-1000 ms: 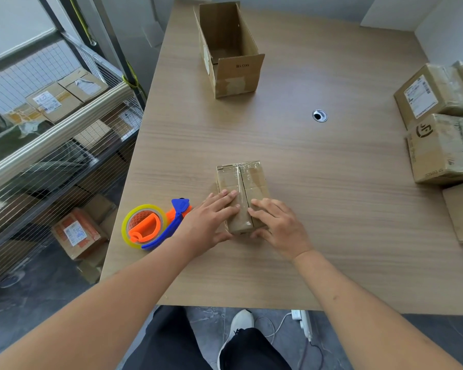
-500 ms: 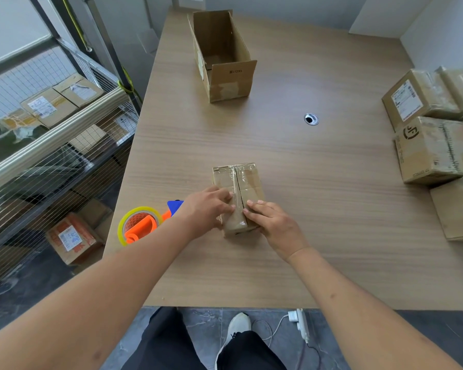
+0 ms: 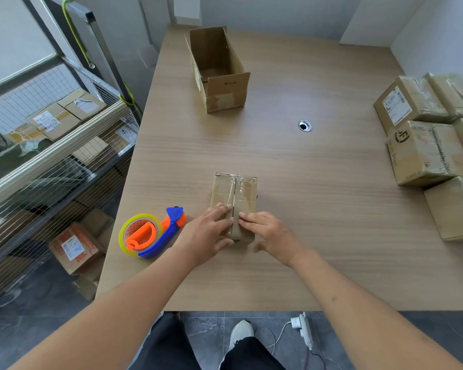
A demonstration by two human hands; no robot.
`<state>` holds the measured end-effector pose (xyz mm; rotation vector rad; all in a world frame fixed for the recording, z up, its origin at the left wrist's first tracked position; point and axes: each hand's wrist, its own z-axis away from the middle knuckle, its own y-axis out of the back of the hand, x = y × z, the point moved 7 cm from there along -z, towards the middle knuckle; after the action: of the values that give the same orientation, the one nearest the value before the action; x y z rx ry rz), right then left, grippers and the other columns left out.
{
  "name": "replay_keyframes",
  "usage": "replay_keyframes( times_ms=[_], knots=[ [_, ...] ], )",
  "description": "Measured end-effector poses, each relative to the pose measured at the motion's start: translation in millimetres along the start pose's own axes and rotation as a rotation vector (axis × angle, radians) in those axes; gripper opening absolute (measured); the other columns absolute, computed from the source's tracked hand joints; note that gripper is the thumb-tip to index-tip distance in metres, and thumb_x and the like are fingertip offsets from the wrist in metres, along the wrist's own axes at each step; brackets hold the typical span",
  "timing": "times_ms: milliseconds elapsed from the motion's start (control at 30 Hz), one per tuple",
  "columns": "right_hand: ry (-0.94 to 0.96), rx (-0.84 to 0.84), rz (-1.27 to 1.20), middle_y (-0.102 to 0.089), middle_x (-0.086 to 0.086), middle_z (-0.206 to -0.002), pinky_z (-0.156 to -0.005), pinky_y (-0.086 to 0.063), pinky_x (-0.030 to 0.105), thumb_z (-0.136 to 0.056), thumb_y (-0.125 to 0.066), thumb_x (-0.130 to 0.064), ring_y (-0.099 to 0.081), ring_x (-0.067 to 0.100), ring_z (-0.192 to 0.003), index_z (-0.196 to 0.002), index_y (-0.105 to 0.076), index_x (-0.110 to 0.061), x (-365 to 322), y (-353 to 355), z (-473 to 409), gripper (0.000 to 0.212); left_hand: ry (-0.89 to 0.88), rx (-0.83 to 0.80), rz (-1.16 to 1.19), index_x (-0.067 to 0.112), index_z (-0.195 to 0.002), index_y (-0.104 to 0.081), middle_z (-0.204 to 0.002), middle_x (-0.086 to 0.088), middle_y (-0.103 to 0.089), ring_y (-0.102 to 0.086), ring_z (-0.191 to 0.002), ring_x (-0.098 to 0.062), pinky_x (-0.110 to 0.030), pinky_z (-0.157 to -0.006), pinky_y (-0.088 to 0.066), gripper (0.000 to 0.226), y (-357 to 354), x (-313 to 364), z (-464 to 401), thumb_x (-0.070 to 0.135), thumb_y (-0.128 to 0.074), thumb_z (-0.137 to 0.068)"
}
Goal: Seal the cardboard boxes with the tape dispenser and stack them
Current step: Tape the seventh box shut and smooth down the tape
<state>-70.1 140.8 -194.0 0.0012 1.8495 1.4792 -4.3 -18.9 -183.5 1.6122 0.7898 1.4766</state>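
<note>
A small cardboard box (image 3: 234, 192) lies near the front of the wooden table (image 3: 318, 209), its two top flaps closed along a centre seam with old tape on it. My left hand (image 3: 207, 233) rests flat on the left flap at the near end, fingers spread. My right hand (image 3: 270, 232) presses fingertips on the right flap beside the seam. The tape dispenser (image 3: 150, 232), orange and blue with a yellow-rimmed roll, lies on the table just left of my left hand, untouched.
An open, empty cardboard box (image 3: 219, 70) stands at the far side of the table. Several sealed boxes (image 3: 425, 140) are grouped at the right edge. A cable hole (image 3: 305, 126) sits mid-table. A wire shelf (image 3: 51, 145) with parcels stands left.
Both hands stay on the small box's near end; their fingers have shifted slightly along the seam. The view has tilted a little. The dispenser has not moved.
</note>
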Motion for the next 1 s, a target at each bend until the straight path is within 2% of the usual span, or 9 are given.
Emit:
replay_keyframes(
  times_ms=[133,267,400,500,600,667,733,833,1000],
  knots=[
    [0.031,0.052,0.016,-0.067,0.009,-0.131,-0.099,-0.047,0.028,-0.049,-0.094,0.002,-0.06,0.027,-0.111,-0.119,-0.073,-0.007,-1,0,-7,0.074,0.04,0.053,-0.046,0.014,-0.114,-0.075,-0.144,-0.006,-0.059,-0.052,-0.138,-0.028,-0.042,-0.103,-0.051,0.053,-4,3,-4,0.036,-0.093,-0.07],
    [0.076,0.098,-0.003,-0.065,0.006,-0.135,-0.098,-0.051,0.034,-0.063,-0.092,-0.002,-0.06,0.025,-0.113,-0.123,-0.072,-0.01,2,-1,-4,0.064,0.044,0.074,-0.146,0.017,-0.098,-0.073,-0.136,-0.005,-0.065,-0.059,-0.13,-0.028,-0.045,-0.1,-0.056,0.049,-14,2,-7,0.04,-0.096,-0.062],
    [0.075,0.014,0.012,-0.066,0.001,-0.134,-0.092,-0.056,0.032,-0.063,-0.089,-0.001,-0.056,0.015,-0.116,-0.122,-0.074,-0.015,2,5,-7,0.063,0.033,0.103,-0.163,0.021,-0.095,-0.075,-0.133,0.0,-0.068,-0.063,-0.125,-0.023,-0.039,-0.093,-0.059,0.048,-10,4,-9,0.044,-0.096,-0.059],
    [0.031,0.002,0.011,-0.067,-0.002,-0.131,-0.086,-0.054,0.027,-0.092,-0.056,-0.034,-0.049,0.002,-0.113,-0.118,-0.076,-0.023,1,14,-16,0.035,0.024,0.101,-0.111,0.023,-0.1,-0.077,-0.135,0.004,-0.067,-0.063,-0.125,-0.021,-0.039,-0.087,-0.061,0.048,-3,2,-9,0.045,-0.095,-0.061],
    [0.004,0.005,0.004,-0.069,-0.003,-0.123,-0.084,-0.055,0.034,-0.093,-0.04,-0.055,-0.058,0.012,-0.111,-0.108,-0.079,-0.026,3,11,-22,0.051,-0.017,0.065,-0.092,0.022,-0.113,-0.077,-0.14,0.002,-0.063,-0.061,-0.128,-0.023,-0.04,-0.095,-0.057,0.054,-1,-1,-6,0.035,-0.095,-0.064],
    [0.02,0.027,0.022,-0.069,-0.005,-0.123,-0.081,-0.056,0.037,-0.095,-0.046,-0.048,-0.058,0.015,-0.112,-0.107,-0.079,-0.026,3,12,-21,0.041,-0.038,0.058,-0.112,0.02,-0.119,-0.075,-0.144,0.0,-0.06,-0.058,-0.132,-0.026,-0.042,-0.098,-0.053,0.055,-3,-3,-3,0.031,-0.092,-0.069],
    [0.039,0.0,0.033,-0.066,-0.005,-0.128,-0.08,-0.059,0.04,-0.089,-0.069,-0.031,-0.057,0.018,-0.116,-0.114,-0.075,-0.026,4,11,-15,0.026,-0.022,0.071,-0.102,0.018,-0.122,-0.073,-0.147,-0.001,-0.058,-0.055,-0.134,-0.028,-0.045,-0.101,-0.052,0.054,-6,-5,-1,0.028,-0.09,-0.072],
    [0.08,-0.06,0.14,-0.062,-0.004,-0.136,-0.09,-0.057,0.037,-0.062,-0.095,-0.026,-0.057,0.022,-0.119,-0.121,-0.071,-0.022,4,7,-8,0.064,-0.009,0.089,-0.085,0.017,-0.124,-0.072,-0.148,-0.002,-0.056,-0.054,-0.135,-0.029,-0.047,-0.103,-0.05,0.052,-10,0,0,0.027,-0.088,-0.076],
    [0.113,0.056,0.146,-0.063,-0.004,-0.135,-0.089,-0.056,0.037,-0.071,-0.09,-0.025,-0.058,0.022,-0.117,-0.118,-0.071,-0.02,-4,11,-5,0.051,-0.011,0.092,-0.038,0.017,-0.127,-0.071,-0.15,-0.001,-0.054,-0.052,-0.137,-0.027,-0.047,-0.105,-0.049,0.052,-6,3,-1,0.03,-0.086,-0.078]
  ],
)
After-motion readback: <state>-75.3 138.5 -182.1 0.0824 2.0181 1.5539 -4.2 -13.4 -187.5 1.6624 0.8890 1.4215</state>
